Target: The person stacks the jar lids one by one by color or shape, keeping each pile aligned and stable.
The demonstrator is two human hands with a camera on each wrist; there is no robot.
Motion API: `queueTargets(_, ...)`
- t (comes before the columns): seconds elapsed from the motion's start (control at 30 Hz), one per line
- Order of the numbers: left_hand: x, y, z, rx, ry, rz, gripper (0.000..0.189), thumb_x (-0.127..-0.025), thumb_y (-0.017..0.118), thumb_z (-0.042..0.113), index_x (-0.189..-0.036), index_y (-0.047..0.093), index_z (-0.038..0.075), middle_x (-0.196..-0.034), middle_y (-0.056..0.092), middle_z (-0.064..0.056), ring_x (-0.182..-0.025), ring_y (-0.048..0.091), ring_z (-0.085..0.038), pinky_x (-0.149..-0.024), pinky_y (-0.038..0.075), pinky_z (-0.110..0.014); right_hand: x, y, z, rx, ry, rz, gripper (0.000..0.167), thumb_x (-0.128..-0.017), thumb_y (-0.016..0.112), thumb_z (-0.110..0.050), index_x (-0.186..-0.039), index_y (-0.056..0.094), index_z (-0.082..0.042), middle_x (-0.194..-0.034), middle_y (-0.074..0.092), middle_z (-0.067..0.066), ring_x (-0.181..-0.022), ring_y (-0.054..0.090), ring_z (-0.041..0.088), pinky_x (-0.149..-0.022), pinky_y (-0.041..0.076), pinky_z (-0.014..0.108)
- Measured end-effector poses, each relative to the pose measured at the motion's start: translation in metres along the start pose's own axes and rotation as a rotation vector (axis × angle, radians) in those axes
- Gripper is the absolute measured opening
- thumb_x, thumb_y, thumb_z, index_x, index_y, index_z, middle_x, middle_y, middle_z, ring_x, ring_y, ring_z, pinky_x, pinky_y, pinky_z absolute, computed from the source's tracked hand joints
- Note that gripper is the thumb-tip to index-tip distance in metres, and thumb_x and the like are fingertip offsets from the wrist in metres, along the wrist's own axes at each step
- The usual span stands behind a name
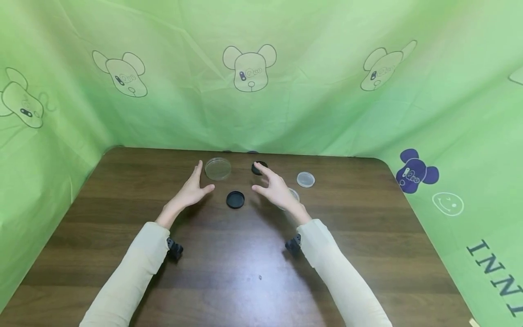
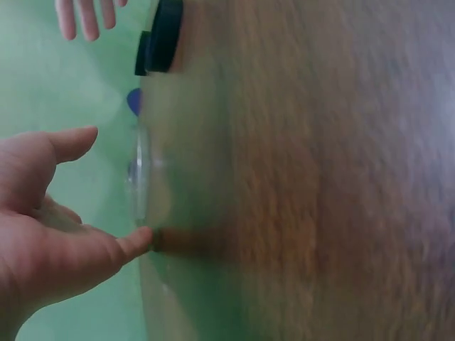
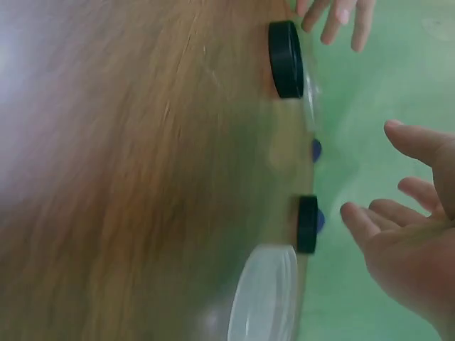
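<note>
My left hand (image 1: 191,190) hovers over the table with thumb and fingers spread, holding nothing. Just beyond its fingertips lies a large clear round dish (image 1: 218,172), like a petri dish. My right hand (image 1: 278,190) is held likewise, fingers extended and nothing in its grasp. Its fingertips overlap a black round lid (image 1: 258,171) at the back in the head view. Between the hands sits another black lid (image 1: 235,200), showing its raised rim. A clear round lid (image 1: 295,194) is partly hidden behind my right hand. Farther right is a small translucent disc-shaped lid (image 1: 305,180).
The brown wooden table (image 1: 229,281) ends at a green curtain (image 1: 310,104) printed with mouse-like heads, which hangs along the back and both sides. Black wrist cameras sit below each sleeve cuff. A tiny mark (image 1: 260,277) shows near the front.
</note>
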State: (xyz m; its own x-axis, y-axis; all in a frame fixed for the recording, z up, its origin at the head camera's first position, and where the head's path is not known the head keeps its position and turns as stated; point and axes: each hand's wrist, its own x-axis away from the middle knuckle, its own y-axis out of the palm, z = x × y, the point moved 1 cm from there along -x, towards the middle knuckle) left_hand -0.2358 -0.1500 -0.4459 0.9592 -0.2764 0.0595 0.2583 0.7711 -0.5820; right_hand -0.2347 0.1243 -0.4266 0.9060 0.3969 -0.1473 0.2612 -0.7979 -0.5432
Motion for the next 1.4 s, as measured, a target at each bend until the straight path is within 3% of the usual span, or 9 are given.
queueTargets(0.07, -0.003, -0.001, -0.001, -0.010, -0.002, 0.016, 0.086, -0.095, 0.059, 0.014, -0.151, -0.003, -0.004, -0.156, -0.001, -0.027, -0.143, 0.002, -0.041, -0.114, 0.008, -0.056, -0.008, 0.007, 0.000, -0.040, -0.001, -0.017, 0.066, -0.088, 0.067, 0.001, -0.146, 0.035, 0.002, -0.151, 0.032, 0.019, -0.134, 0.037, 0.036, -0.105, 0.038, 0.042)
queueTargets(0.3, -0.015, -0.004, -0.007, 0.004, -0.004, 0.068, 0.083, -0.093, 0.062, 0.008, -0.152, 0.005, -0.005, -0.150, 0.015, -0.035, -0.124, 0.038, -0.053, -0.102, 0.036, -0.056, -0.036, 0.026, -0.002, -0.052, 0.024, -0.061, 0.061, -0.087, 0.067, 0.004, -0.142, 0.039, 0.008, -0.146, 0.038, 0.024, -0.128, 0.044, 0.039, -0.102, 0.042, 0.039)
queueTargets(0.63, -0.031, -0.005, -0.012, 0.040, -0.022, 0.096, 0.089, -0.085, 0.071, 0.004, -0.152, 0.012, -0.002, -0.143, 0.028, -0.034, -0.124, 0.042, -0.047, -0.100, 0.042, -0.051, -0.062, 0.048, -0.001, 0.053, 0.108, -0.078, 0.063, -0.087, 0.067, 0.000, -0.144, 0.040, 0.001, -0.147, 0.037, 0.020, -0.126, 0.047, 0.037, -0.102, 0.042, 0.038)
queueTargets(0.83, -0.040, -0.006, -0.019, 0.021, -0.019, 0.102, 0.090, -0.081, 0.074, -0.002, -0.151, 0.017, -0.003, -0.138, 0.034, -0.032, -0.119, 0.048, -0.044, -0.098, 0.044, -0.048, -0.079, 0.058, 0.004, -0.026, 0.169, -0.101, 0.072, -0.085, 0.067, 0.007, -0.148, 0.032, 0.000, -0.143, 0.034, 0.025, -0.125, 0.046, 0.035, -0.094, 0.048, 0.028)
queueTargets(1.0, -0.045, -0.007, -0.025, 0.004, -0.014, 0.121, 0.085, -0.080, 0.075, -0.001, -0.148, 0.024, -0.006, -0.130, 0.041, -0.029, -0.112, 0.052, -0.040, -0.096, 0.045, -0.045, -0.092, 0.062, 0.003, -0.020, 0.233, -0.129, 0.076, -0.084, 0.069, 0.007, -0.149, 0.029, 0.001, -0.138, 0.035, 0.025, -0.124, 0.047, 0.032, -0.093, 0.048, 0.026)
queueTargets(1.2, -0.052, -0.007, -0.025, 0.013, -0.019, 0.109, 0.080, -0.080, 0.074, -0.001, -0.145, 0.028, -0.010, -0.126, 0.044, -0.028, -0.110, 0.051, -0.038, -0.094, 0.047, -0.042, -0.099, 0.061, -0.006, 0.097, 0.252, -0.164, 0.075, -0.084, 0.072, 0.000, -0.148, 0.031, 0.003, -0.136, 0.039, 0.024, -0.122, 0.046, 0.031, -0.096, 0.045, 0.032)
queueTargets(1.4, -0.052, -0.010, -0.021, 0.018, -0.039, 0.077, 0.072, -0.081, 0.073, -0.001, -0.140, 0.035, -0.013, -0.127, 0.045, -0.029, -0.111, 0.049, -0.037, -0.095, 0.046, -0.042, -0.103, 0.063, -0.005, 0.170, 0.257, -0.149, 0.066, -0.085, 0.072, -0.004, -0.143, 0.041, 0.000, -0.131, 0.045, 0.021, -0.118, 0.049, 0.029, -0.096, 0.044, 0.033)
